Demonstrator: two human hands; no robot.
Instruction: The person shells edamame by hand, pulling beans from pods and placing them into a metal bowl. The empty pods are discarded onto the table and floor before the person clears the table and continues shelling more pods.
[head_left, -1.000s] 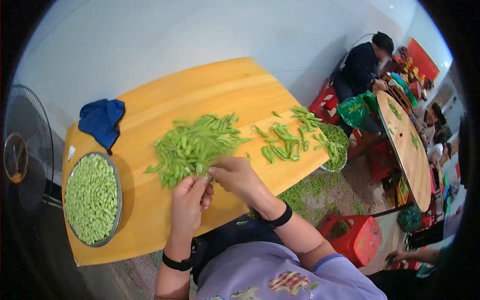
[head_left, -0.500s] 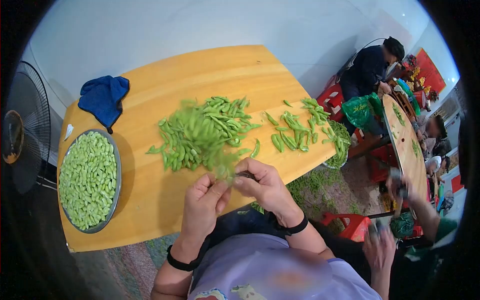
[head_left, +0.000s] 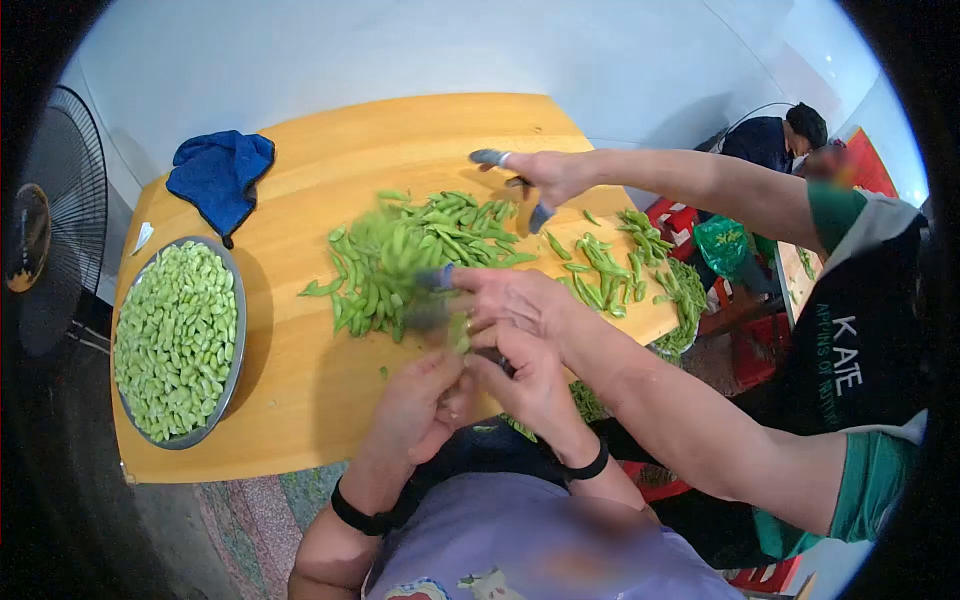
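My left hand point(head_left: 425, 395) is closed in a pinch at the table's front edge, its fingertips meeting those of my right hand point(head_left: 525, 375). A small green bean pod point(head_left: 459, 333), partly hidden and blurred, shows at the fingertips. My right hand is closed too, with a small dark object point(head_left: 497, 358) in its curled fingers; its kind I cannot make out. Just beyond lies a pile of green bean pods point(head_left: 465, 235). A co-worker's hand point(head_left: 505, 295) with grey finger covers reaches over my right hand; their other hand point(head_left: 550, 180) is over the pile's far right side.
Shelled green beans point(head_left: 175, 340) fill a metal tray point(head_left: 240, 345) at the left of the wooden table point(head_left: 300, 400). A blue cloth point(head_left: 222, 180) lies behind it, near a fan point(head_left: 55, 220). More pods point(head_left: 600, 265) lie right; another person point(head_left: 765, 140) sits beyond.
A co-worker has come in from the right, both arms now stretched over the table and pods. My hands stay together at the front edge.
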